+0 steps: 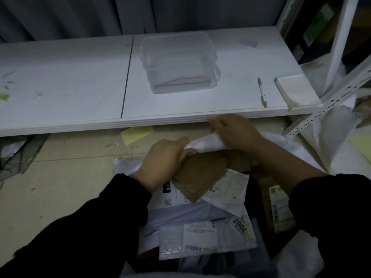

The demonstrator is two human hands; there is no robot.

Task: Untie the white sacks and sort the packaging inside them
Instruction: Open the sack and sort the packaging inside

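**Parcels [200,233] underneath, white sack [206,144] gripped above**

Heaped nearest, they read "010" on a black tag [167,186] at left and an upside-down "7002" at right. Above them the left hand [162,159] and right hand [234,131] both curl around the sack's twisted neck, which runs left to right, just before the worktop [80,87] edge.

White sack [202,144], brown parcel [200,175], yellow note [137,134] (pale), black sleeves [90,227].
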